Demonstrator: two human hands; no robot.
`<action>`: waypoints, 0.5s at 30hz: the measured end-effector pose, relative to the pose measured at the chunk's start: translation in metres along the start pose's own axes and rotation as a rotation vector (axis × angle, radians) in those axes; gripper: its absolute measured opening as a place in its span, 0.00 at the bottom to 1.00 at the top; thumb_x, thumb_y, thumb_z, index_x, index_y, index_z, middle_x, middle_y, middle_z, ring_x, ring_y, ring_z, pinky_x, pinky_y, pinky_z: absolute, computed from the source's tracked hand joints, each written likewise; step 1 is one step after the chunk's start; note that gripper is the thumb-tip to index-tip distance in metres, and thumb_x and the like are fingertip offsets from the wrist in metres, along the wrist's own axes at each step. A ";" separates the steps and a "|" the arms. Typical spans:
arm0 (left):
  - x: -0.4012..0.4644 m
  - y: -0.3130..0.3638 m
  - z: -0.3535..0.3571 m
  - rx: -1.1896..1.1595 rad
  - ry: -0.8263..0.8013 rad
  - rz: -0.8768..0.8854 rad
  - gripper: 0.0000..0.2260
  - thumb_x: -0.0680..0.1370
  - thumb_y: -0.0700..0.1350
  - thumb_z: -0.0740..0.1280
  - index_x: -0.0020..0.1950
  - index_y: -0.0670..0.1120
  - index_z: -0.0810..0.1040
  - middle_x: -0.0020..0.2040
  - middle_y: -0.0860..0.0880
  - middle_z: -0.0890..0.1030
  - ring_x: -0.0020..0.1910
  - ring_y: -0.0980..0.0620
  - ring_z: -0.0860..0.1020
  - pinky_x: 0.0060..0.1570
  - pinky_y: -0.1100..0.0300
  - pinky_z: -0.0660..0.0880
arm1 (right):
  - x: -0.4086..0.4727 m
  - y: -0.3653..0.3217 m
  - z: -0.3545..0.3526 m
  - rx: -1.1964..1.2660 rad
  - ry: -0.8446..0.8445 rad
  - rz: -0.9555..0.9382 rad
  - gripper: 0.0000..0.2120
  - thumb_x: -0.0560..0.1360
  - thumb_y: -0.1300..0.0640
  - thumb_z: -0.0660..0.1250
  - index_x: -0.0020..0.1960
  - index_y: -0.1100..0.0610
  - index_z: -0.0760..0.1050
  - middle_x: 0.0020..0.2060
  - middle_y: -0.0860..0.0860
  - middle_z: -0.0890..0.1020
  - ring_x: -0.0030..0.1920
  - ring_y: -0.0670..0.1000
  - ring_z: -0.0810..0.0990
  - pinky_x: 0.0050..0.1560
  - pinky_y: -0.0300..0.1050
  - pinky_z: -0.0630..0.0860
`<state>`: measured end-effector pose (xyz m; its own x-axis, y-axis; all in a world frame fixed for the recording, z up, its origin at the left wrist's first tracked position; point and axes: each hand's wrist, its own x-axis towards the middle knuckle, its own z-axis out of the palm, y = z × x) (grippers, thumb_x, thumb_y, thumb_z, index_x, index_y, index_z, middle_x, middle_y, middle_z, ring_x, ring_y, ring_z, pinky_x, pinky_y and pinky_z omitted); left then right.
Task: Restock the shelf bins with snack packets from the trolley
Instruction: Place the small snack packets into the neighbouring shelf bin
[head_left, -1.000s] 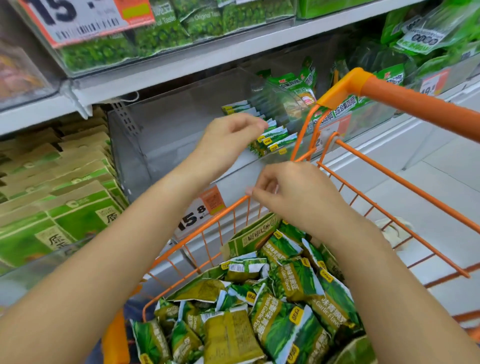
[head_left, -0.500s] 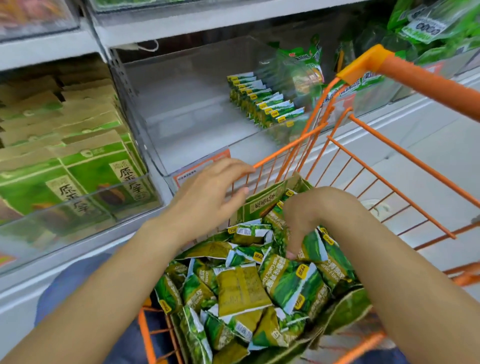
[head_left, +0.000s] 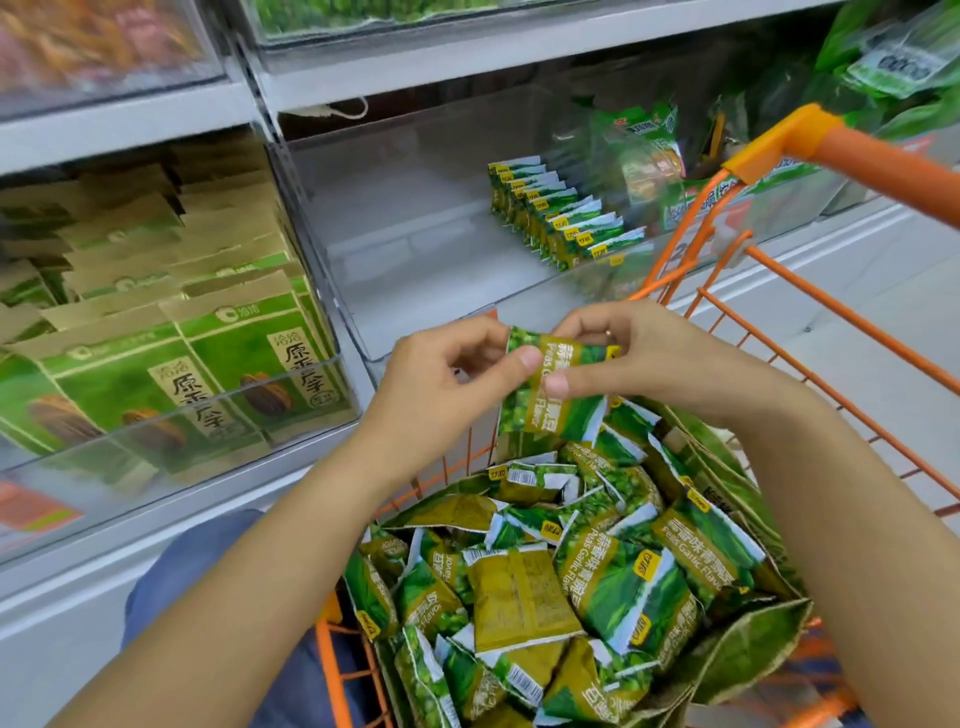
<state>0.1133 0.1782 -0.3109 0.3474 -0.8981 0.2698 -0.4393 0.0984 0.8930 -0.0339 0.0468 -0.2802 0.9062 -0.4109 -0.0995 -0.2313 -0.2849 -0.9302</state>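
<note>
Both hands hold one green garlic-pea snack packet (head_left: 550, 405) above the orange trolley (head_left: 810, 312). My left hand (head_left: 447, 384) pinches its upper left edge with thumb and fingers. My right hand (head_left: 639, 358) pinches its top right part. Below them the trolley holds a heap of several like packets (head_left: 571, 577) in an opened outer bag. The clear shelf bin (head_left: 415, 244) ahead has a short row of upright packets (head_left: 561, 218) at its right side; the rest of its floor is bare.
A clear bin of green and brown seed boxes (head_left: 156, 338) stands to the left. More green bags (head_left: 893, 57) fill the bins to the right, behind the trolley handle (head_left: 883, 171). Shelf boards (head_left: 467, 67) run above. Pale floor (head_left: 883, 332) lies right of the trolley.
My hands came back from the shelf bin, dipped into the trolley's heap, and now lift one packet between them. The view has tilted downward.
</note>
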 end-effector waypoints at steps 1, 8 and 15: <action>0.001 0.001 -0.001 -0.061 0.045 -0.010 0.09 0.74 0.50 0.70 0.42 0.45 0.80 0.33 0.53 0.79 0.34 0.59 0.75 0.37 0.66 0.71 | 0.000 0.001 -0.001 0.031 0.017 0.001 0.18 0.61 0.47 0.74 0.46 0.55 0.80 0.42 0.55 0.85 0.40 0.49 0.82 0.42 0.46 0.78; 0.006 0.004 -0.006 -0.306 0.186 -0.107 0.10 0.68 0.45 0.71 0.48 0.46 0.78 0.38 0.51 0.85 0.36 0.54 0.83 0.42 0.62 0.79 | 0.005 0.002 0.001 0.189 0.258 -0.086 0.16 0.65 0.51 0.71 0.46 0.61 0.78 0.33 0.52 0.84 0.34 0.49 0.83 0.39 0.43 0.80; 0.039 0.011 -0.003 -0.078 0.011 -0.187 0.04 0.74 0.50 0.71 0.47 0.53 0.83 0.45 0.46 0.85 0.44 0.52 0.81 0.47 0.54 0.78 | 0.017 0.010 -0.002 0.101 0.402 -0.085 0.11 0.74 0.53 0.69 0.37 0.59 0.74 0.31 0.54 0.80 0.31 0.45 0.80 0.38 0.45 0.77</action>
<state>0.1243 0.1451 -0.2899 0.4262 -0.8991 0.1000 -0.3008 -0.0366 0.9530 -0.0216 0.0351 -0.2902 0.7059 -0.7004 0.1060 -0.1077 -0.2540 -0.9612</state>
